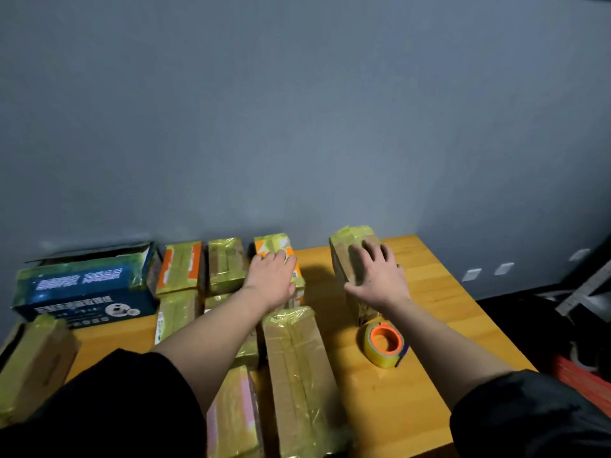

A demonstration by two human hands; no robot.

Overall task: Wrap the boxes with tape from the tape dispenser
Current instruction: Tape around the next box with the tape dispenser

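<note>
Left hand (272, 279) lies flat, fingers straight, on an orange box (277, 251). Right hand (377, 276), fingers spread, rests on a brown box (347, 259). Tape dispenser (385, 343) sits on the table (446, 309), just nearer than the right hand, untouched.

Wooden table (439, 302) against a grey wall (297, 110), covered with boxes wrapped in yellowish tape. Left hand (272, 279) lies flat, fingers straight, on an orange-and-white box (276, 247) near centre. Right hand (377, 272), fingers spread, rests on a brown box (350, 241) at 2 o'clock from it. Tape dispenser (385, 343), orange core, sits on the table just at 6 o'clock of the brown box. Long brown box (297, 375) at 9 o'clock of the dispenser. Blue box (82, 292) with open flap far left. Black sleeves (109, 401) at bottom.
</note>
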